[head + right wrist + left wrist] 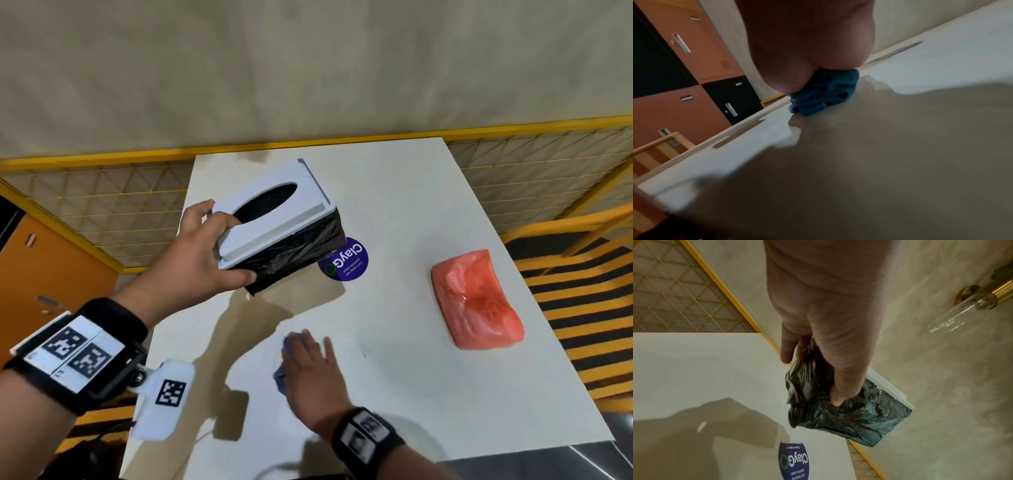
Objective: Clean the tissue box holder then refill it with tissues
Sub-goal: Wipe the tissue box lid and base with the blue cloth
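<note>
The tissue box holder (277, 222) has a white lid with a dark oval slot and sides wrapped in black plastic (849, 415). My left hand (205, 250) grips its near end and holds it tilted above the white table (411, 212), fingers over the lid, thumb on the black side. My right hand (308, 373) lies flat, fingers straight, pressing a crumpled blue cloth (284, 359) onto the table near the front. In the right wrist view the blue cloth (824, 92) bulges out under the palm. A pink plastic tissue pack (476, 298) lies at the table's right.
A round purple sticker (346, 262) is stuck to the table just under the holder. Yellow mesh fencing (102, 205) runs behind and left of the table. Orange and black lockers (694, 65) stand to the left. Yellow-and-black striped seating (582, 308) is on the right.
</note>
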